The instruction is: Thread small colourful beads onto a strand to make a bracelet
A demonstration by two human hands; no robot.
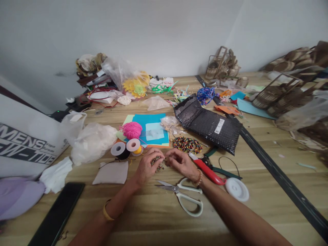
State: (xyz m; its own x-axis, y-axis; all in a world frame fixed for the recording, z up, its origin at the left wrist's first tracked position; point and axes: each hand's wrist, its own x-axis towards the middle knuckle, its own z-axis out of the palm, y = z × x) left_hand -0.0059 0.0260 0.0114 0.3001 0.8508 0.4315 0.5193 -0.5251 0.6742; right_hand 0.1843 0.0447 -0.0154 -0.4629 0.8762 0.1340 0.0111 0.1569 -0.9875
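My left hand (147, 165) and my right hand (180, 162) meet over the wooden table (164, 218), fingertips together. Between them is a small cluster of brown and coloured beads (157, 163), pinched by both hands. A thin dark cord seems to run from the beads toward the spools; I cannot tell for sure. Just beyond my right hand lies a pile of multicoloured beaded strands (187, 145). White-handled scissors (183, 194) lie right below my hands.
Thread spools (125, 148), pink yarn (131, 130) and blue paper sheets (151, 128) sit beyond my hands. Red-handled pliers (208, 171), a white lid (237, 189), a black mesh pouch (207, 124), plastic bags (89, 140), a black phone (57, 213) and woven baskets (276, 95) surround them.
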